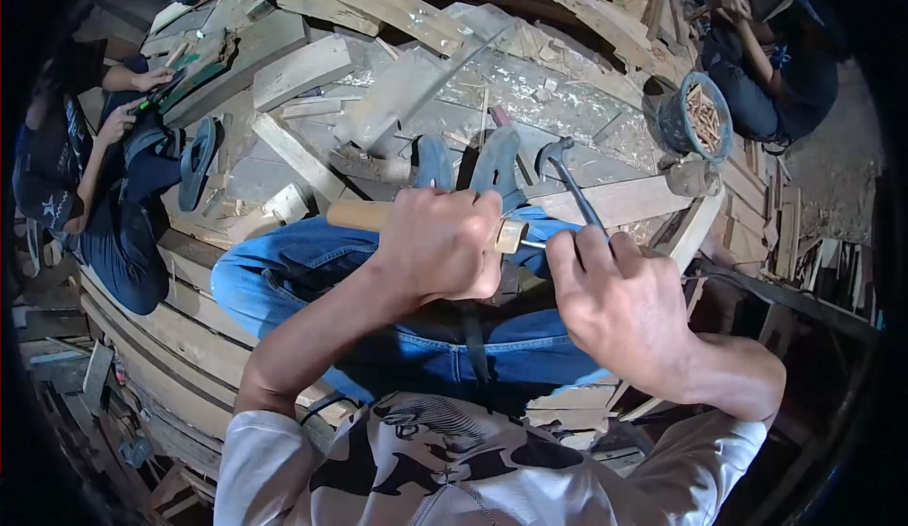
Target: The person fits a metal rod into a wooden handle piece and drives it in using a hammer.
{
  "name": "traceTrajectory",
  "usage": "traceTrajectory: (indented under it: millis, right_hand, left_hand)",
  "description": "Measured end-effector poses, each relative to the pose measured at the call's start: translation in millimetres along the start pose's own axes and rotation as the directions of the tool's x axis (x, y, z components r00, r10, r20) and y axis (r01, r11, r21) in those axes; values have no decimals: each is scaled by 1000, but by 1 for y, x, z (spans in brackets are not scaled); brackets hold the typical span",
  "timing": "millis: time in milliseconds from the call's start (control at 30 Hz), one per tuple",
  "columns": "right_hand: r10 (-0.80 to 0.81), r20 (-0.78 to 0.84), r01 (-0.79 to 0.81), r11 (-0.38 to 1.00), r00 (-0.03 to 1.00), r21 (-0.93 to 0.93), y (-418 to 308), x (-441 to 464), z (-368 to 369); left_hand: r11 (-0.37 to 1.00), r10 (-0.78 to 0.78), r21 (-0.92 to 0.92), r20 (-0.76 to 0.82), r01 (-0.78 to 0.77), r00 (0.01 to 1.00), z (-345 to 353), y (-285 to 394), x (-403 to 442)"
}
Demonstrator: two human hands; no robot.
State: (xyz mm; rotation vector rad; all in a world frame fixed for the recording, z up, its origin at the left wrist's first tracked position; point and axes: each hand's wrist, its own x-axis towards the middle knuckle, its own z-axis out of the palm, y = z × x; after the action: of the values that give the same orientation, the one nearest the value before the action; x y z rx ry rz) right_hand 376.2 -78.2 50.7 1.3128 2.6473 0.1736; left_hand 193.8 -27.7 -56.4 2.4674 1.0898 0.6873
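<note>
My left hand (445, 237) is wrapped round a pale wooden piece (359, 215), whose rounded length sticks out to the left and whose short end shows on the right of the fist. From that end a thin metal rod (534, 243) runs toward my right hand (615, 304). The fingers of my right hand are curled closed near the rod, and what they hold is hidden. Just beyond them lies a hammer (579, 190) with a dark metal handle, its head up and to the left. Both hands are above my lap in blue jeans.
Wood planks (303, 74) and chips cover the floor ahead. A bucket (695, 119) of small wooden pieces stands at the right, with a jar (692, 180) below it. One person (95, 176) sits at the left, another (771, 72) at the upper right.
</note>
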Motion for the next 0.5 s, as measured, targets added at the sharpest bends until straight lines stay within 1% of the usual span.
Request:
traceTrajectory:
  millis: [67,100,133,200,233,267,333,367,400,433,467,500]
  right_hand:
    - [-1,36,1,1000,999,-9,4,0,0]
    - [-64,19,63,996,998,56,12,2,2]
    - [-123,-2,123,985,992,119,16,2,3]
    - [-103,12,100,986,995,133,19,0,0]
    - [-74,40,63,970,996,235,20,-1,-5]
    - [-51,74,23,942,996,334,22,-2,-8]
    - [-61,63,36,937,996,347,28,-1,-2]
    - [-72,64,42,922,995,386,31,-1,8]
    - [-83,62,49,905,995,423,33,-1,14]
    - [-60,93,18,917,994,398,31,-1,16]
    - [-56,90,16,918,994,396,27,0,17]
    - [-19,126,-24,945,992,326,18,0,17]
  left_hand:
    - [998,21,-55,52,-18,998,1,-2,-2]
    - [997,36,-78,82,-30,996,-4,-1,-3]
    - [996,43,-78,80,-37,996,-5,1,-5]
    - [995,-2,-97,147,16,989,-8,4,-5]
    - [989,-17,-139,231,50,973,-13,5,-3]
    - [989,-12,-142,230,46,973,-13,4,-2]
    - [919,78,-392,267,34,961,-8,-2,1]
    - [909,85,-416,267,35,960,-1,-5,1]
    - [910,90,-414,262,27,961,5,-6,0]
    - [938,54,-346,244,35,968,10,-5,-1]
    - [960,19,-275,224,44,974,13,-4,-1]
    - [980,-19,-191,186,55,982,13,-2,1]
